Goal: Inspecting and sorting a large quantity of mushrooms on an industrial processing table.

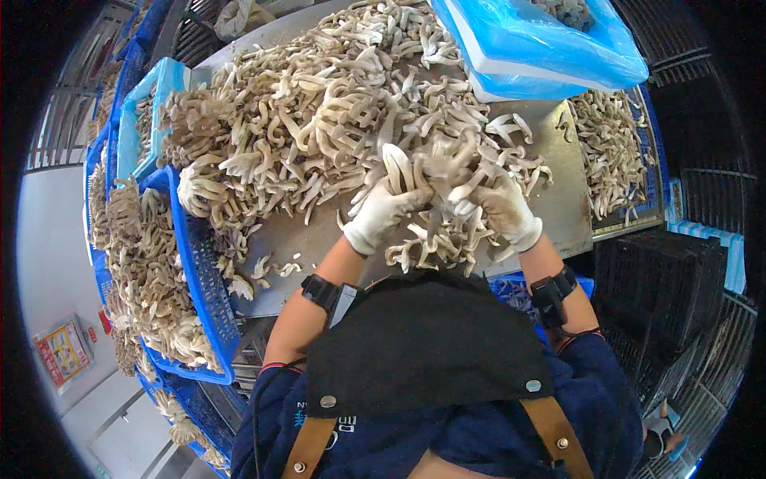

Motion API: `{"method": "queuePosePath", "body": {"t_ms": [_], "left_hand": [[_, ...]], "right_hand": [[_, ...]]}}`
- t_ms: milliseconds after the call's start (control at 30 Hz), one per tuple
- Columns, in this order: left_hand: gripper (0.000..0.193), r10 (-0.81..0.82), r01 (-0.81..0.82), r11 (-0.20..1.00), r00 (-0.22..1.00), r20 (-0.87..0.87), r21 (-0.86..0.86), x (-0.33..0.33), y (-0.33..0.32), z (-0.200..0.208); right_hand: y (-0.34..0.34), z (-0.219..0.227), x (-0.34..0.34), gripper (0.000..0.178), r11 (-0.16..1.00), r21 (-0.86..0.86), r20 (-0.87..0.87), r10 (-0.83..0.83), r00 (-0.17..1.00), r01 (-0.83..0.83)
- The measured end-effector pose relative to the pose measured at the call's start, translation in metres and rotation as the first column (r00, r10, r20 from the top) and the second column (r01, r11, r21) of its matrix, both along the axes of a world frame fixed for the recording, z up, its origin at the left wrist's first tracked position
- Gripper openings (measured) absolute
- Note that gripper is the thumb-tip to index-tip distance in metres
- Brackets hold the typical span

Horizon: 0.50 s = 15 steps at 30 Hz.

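Observation:
Both hands wear whitish work gloves and meet over a steel table [562, 176] heaped with pale mushrooms [319, 112]. My left hand [387, 211] is closed on mushrooms, with a thick white stem standing up out of its fingers. Closed too, my right hand [507, 209] grips mushrooms by their stems; its fingertips are partly hidden. A blurred cluster of grey-brown mushrooms [447, 160] lies between the two hands. Just below them, a small pile of loose mushrooms [439, 243] rests at the near edge of the table.
At the left, blue plastic crates [203, 279] full of mushrooms stand beside a light-blue foam box [163, 76]. A white foam box lined with blue plastic film [550, 48] sits at the far right. Another mushroom crate [606, 152] is beyond the table's right edge, near dark stacked crates [654, 279].

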<state>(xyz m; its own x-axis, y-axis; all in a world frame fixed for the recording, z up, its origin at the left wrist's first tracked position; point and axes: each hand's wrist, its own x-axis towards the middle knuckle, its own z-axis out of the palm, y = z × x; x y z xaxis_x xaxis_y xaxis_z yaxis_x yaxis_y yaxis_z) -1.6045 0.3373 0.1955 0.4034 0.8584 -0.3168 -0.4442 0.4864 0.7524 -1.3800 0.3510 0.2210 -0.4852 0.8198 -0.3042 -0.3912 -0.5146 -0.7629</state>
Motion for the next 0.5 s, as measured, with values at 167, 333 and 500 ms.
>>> {"method": "queuePosePath", "body": {"t_ms": [167,333,500], "left_hand": [[0.025,0.028,-0.036,0.999,0.979,-0.202,-0.036,-0.018,0.013,-0.034],[0.034,0.173,-0.175,0.984,0.982,-0.074,-0.025,0.003,0.015,-0.028],[0.034,-0.122,0.122,0.993,0.992,-0.013,-0.009,0.009,0.004,-0.018]], "right_hand": [[0.025,0.018,0.006,0.046,0.994,0.107,0.123,-0.047,0.991,0.034],[0.045,-0.076,0.039,0.069,0.899,0.434,0.334,-0.221,0.916,0.059],[0.030,-0.050,-0.021,0.107,0.983,0.057,0.316,0.146,0.937,-0.173]]}}
